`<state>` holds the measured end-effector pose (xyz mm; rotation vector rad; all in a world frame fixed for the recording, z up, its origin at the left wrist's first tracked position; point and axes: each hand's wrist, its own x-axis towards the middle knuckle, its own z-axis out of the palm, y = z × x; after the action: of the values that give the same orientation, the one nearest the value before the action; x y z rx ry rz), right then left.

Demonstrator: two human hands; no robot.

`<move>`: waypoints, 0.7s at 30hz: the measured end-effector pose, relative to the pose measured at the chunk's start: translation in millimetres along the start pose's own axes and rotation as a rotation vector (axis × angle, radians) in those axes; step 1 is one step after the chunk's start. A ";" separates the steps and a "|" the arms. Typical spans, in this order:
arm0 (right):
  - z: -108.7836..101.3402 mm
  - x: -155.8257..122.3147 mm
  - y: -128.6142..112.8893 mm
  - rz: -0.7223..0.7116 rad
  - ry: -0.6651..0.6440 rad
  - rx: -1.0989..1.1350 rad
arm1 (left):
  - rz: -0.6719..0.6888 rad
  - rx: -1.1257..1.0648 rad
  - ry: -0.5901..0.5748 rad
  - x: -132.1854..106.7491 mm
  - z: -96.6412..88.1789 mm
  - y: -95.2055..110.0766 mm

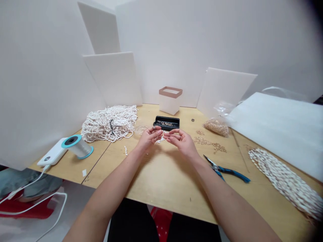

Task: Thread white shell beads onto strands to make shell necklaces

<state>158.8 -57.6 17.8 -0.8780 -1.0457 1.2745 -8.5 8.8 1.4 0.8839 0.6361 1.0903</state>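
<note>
The left hand (pixel 150 138) pinches a white bead strand (pixel 159 140), the right hand's (pixel 181 141) fingers curled just beside it, over the wide front stretch of the plywood table (pixel 166 188).

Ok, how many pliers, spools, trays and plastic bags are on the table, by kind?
blue-handled pliers: 1
spool of clear line: 1
black tray: 1
clear plastic bag: 1
Total: 4

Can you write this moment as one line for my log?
left hand | right hand | at white beaded strand | near black rectangular tray
</note>
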 end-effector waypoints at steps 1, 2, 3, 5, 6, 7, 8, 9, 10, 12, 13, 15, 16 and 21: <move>0.6 -0.8 0.4 -0.012 0.002 -0.009 | 0.001 0.007 -0.007 -0.3 0.5 -0.3; 1.1 -1.6 0.6 -0.023 0.007 -0.019 | 0.002 0.018 -0.011 -0.8 1.2 -0.6; 1.7 -2.3 0.6 -0.031 0.014 -0.027 | 0.000 0.031 -0.014 -1.3 2.1 -0.9; 2.3 -3.3 0.7 -0.030 0.037 -0.038 | -0.005 0.056 -0.017 -2.4 4.0 -1.5; 2.3 -3.4 0.8 -0.025 0.049 -0.040 | -0.008 0.066 -0.018 -2.8 4.8 -1.7; 2.2 -3.4 0.9 -0.020 0.058 -0.042 | -0.008 0.072 -0.018 -3.2 5.5 -1.9; 2.0 -3.2 1.2 -0.015 0.066 -0.044 | -0.005 0.076 -0.018 -3.5 6.0 -1.9; 1.8 -3.0 1.5 -0.012 0.075 -0.047 | 0.002 0.078 -0.021 -3.7 6.3 -1.8; 1.7 -2.8 1.8 -0.013 0.084 -0.053 | 0.012 0.077 -0.025 -3.8 6.4 -1.5; 2.0 -2.9 2.0 -0.023 0.106 -0.072 | 0.031 0.067 -0.036 -4.0 6.2 -0.2; 2.5 -3.1 2.0 -0.028 0.116 -0.084 | 0.039 0.061 -0.043 -4.1 6.1 0.6; 4.0 -4.1 1.6 -0.033 0.126 -0.101 | 0.049 0.051 -0.045 -4.4 6.0 2.4; 5.0 -4.7 1.3 -0.030 0.123 -0.102 | 0.051 0.050 -0.043 -4.7 6.2 3.3; 9.6 -7.5 0.8 -0.067 0.121 -0.095 | 0.049 0.061 -0.042 -6.5 8.5 6.3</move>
<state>149.5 -65.3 19.1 -0.9725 -1.0379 1.1096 -6.9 1.5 11.3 0.9766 0.6183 1.0981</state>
